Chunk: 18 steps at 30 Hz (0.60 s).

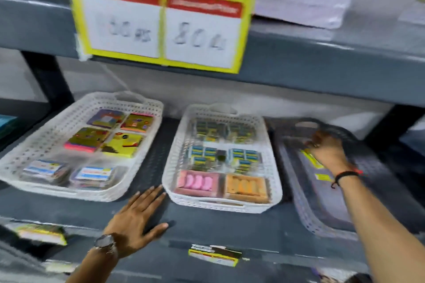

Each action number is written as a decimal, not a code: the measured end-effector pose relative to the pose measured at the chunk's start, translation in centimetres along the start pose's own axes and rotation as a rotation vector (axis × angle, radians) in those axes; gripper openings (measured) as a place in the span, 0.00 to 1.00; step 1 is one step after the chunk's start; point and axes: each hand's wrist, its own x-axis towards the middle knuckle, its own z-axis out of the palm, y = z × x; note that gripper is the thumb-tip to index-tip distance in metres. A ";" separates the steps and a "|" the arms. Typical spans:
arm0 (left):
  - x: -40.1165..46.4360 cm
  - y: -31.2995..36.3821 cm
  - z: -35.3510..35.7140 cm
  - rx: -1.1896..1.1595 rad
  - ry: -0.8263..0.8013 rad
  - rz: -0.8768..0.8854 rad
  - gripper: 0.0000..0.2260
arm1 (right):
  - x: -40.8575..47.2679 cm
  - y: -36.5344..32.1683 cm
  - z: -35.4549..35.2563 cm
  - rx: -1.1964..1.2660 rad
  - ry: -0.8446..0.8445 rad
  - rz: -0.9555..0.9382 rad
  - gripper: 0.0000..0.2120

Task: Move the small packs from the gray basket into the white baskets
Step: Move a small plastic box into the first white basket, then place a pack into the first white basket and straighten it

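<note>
**Shelf inspection: right hand in gray basket, left hand flat on shelf**

Head view. Your left hand (135, 216) lies palm down on the dark shelf (207, 225), fingers spread apart and holding nothing, in the gap between the two white baskets. A wristwatch (105, 241) sits on that wrist.

The left white basket (46, 135) holds colourful flat packs in its far half and two blue-and-white packs near its front edge. The middle white basket (274, 167) holds rows of small green and blue packs, with a pink pack (196, 182) and an orange pack (247, 188) side by side at its front.

The gray basket (308, 209) stands at the right end of the shelf, just beside the middle white basket. Your right hand (327, 151) reaches into its far end, near the handle. The fingers are curled downward; motion blur prevents telling whether they clamp anything. Yellow-labelled small packs (322, 177) lie on the basket floor below the wrist, which carries a dark cord bracelet (345, 176).

A yellow price sign (161, 20) hangs from the upper shelf; its writing is blurred.
</note>
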 end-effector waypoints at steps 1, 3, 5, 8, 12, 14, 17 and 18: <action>0.2 0.1 0.2 -0.005 0.014 0.009 0.33 | -0.1 2.5 -0.3 -0.015 -0.029 0.102 0.19; 0.2 0.0 0.4 0.004 0.028 0.027 0.33 | -0.4 6.0 -0.2 -0.034 -0.144 0.248 0.22; 0.3 0.0 0.2 0.021 0.044 0.035 0.32 | -0.4 8.1 0.7 -0.020 -0.205 0.281 0.25; 0.4 0.2 0.3 0.054 0.044 0.039 0.33 | 1.4 10.1 3.0 -0.006 -0.239 0.273 0.37; 0.3 0.5 0.1 0.083 0.049 0.009 0.34 | 1.4 7.6 2.9 0.043 -0.238 0.236 0.31; 0.2 0.7 -0.2 0.092 0.024 -0.008 0.33 | 1.3 7.2 3.3 -0.025 -0.202 0.236 0.25; 0.3 0.9 -0.3 0.104 0.016 -0.016 0.32 | 1.4 7.2 3.1 -0.112 -0.181 0.272 0.26; 0.2 0.9 -0.4 0.101 0.017 -0.016 0.32 | 1.3 6.9 2.7 -0.120 -0.207 0.281 0.28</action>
